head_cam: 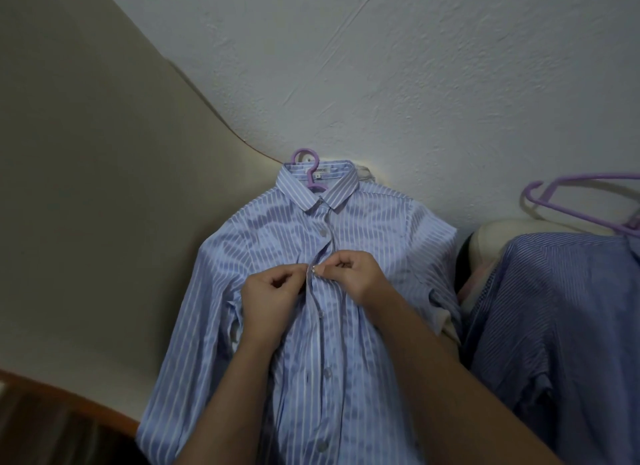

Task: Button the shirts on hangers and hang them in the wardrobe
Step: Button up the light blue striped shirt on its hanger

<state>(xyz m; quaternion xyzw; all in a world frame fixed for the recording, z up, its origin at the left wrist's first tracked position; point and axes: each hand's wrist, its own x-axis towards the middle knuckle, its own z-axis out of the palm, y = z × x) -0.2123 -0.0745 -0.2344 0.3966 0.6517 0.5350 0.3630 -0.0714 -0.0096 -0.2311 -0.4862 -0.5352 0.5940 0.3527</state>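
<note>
A light blue shirt with white stripes (374, 243) lies flat on a pale surface, collar away from me, on a purple hanger (306, 160) whose hook sticks out above the collar. My left hand (273, 291) pinches the left edge of the placket. My right hand (353, 274) pinches the right edge, and between the fingertips of both sits a small button (313, 270) at chest height. The collar button and the one under it look fastened. Lower buttons (327, 373) show along the placket, which gapes below my hands.
A darker blue finely striped shirt (561, 326) lies at the right, with a second purple hanger (575, 201) above it. A cream cushion (502, 232) sits between the two shirts. A textured white wall rises behind; a reddish-brown wooden edge (69, 395) shows at the lower left.
</note>
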